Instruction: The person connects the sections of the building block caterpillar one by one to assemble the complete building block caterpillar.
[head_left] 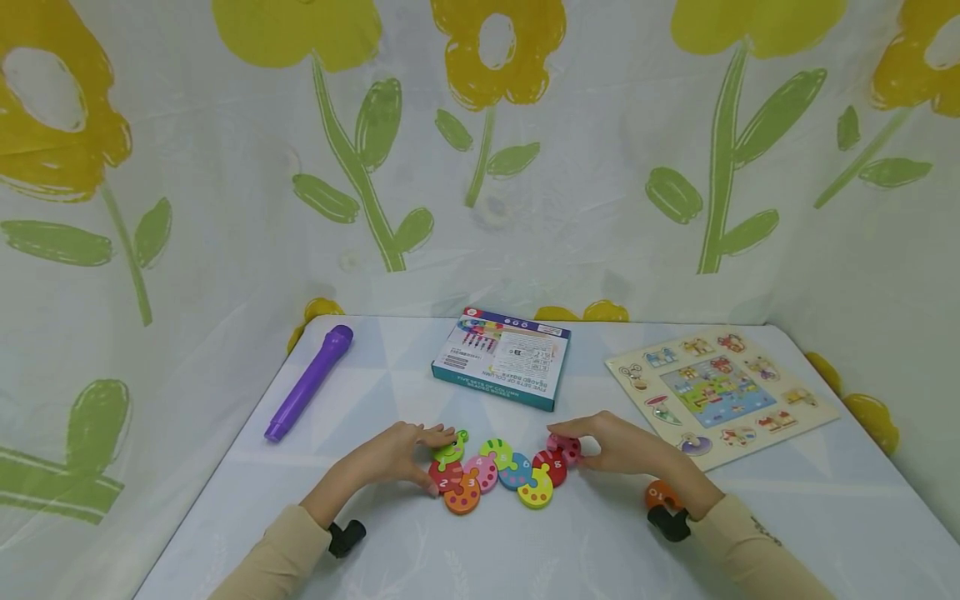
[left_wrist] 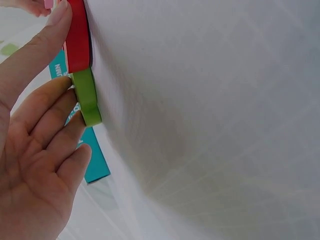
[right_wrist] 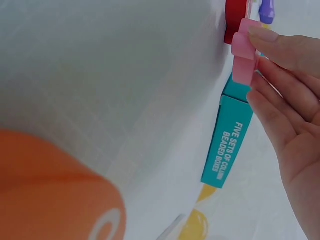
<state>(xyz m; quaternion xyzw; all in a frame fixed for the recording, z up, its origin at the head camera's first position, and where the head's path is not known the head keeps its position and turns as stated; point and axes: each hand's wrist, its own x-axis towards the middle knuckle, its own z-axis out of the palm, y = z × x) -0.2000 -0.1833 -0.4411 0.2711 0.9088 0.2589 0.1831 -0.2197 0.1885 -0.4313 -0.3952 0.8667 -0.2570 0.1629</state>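
Observation:
A chain of colored, numbered caterpillar puzzle pieces (head_left: pixel 516 472) lies across the middle of the table, with a green head piece (head_left: pixel 451 450) at its left end. My left hand (head_left: pixel 393 454) holds that end: the thumb is against the red piece (left_wrist: pixel 78 37) marked 2, the fingertips on the green head's edge. At the other end, beside the red piece (head_left: pixel 551 468) marked 8, my right hand (head_left: pixel 615 442) pinches a pink piece (right_wrist: pixel 245 52) between thumb and fingers. An orange piece (head_left: pixel 663 495) marked 10 lies apart, near the right wrist.
Behind the chain lies a flat box (head_left: pixel 502 358) with teal sides. A purple toy microphone (head_left: pixel 309 383) is at the back left. On the right rests a wooden picture board (head_left: pixel 720 396). Flower-printed cloth (head_left: pixel 562 233) hangs around the table.

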